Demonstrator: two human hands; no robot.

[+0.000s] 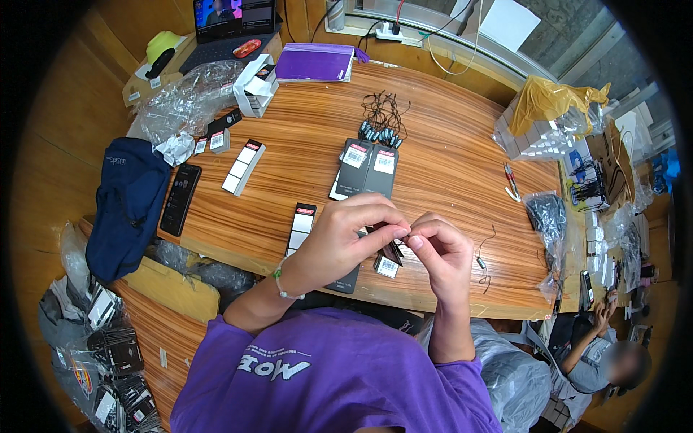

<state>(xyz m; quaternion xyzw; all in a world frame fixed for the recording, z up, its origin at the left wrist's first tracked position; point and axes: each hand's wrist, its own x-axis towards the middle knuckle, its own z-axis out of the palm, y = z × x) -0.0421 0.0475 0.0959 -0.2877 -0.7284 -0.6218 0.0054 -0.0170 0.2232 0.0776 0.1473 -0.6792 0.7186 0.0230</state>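
Observation:
My left hand (pixel 354 229) and my right hand (pixel 442 251) meet over the near side of the table, thumbs and forefingers pinched together. A small dark tag (pixel 393 251) hangs under the fingertips, mostly hidden by my left hand. Whatever the right fingertips pinch is too small to make out. Below lies a white barcode label (pixel 387 267). Just beyond my hands are grey tags with barcode labels (pixel 381 173), and behind them a bundle of dark cords (pixel 386 115). A single cord (pixel 482 262) lies right of my right hand. A stack of black-and-white tags (pixel 301 225) sits beside my left hand.
Another tag stack (pixel 244 167), a phone (pixel 180 200) and a navy pouch (pixel 124 206) lie left. At the back are a purple notebook (pixel 314 63) and laptop (pixel 234 29). Right are a pen (pixel 510 180) and bagged white boxes (pixel 534 133); another person (pixel 595 353) sits beyond.

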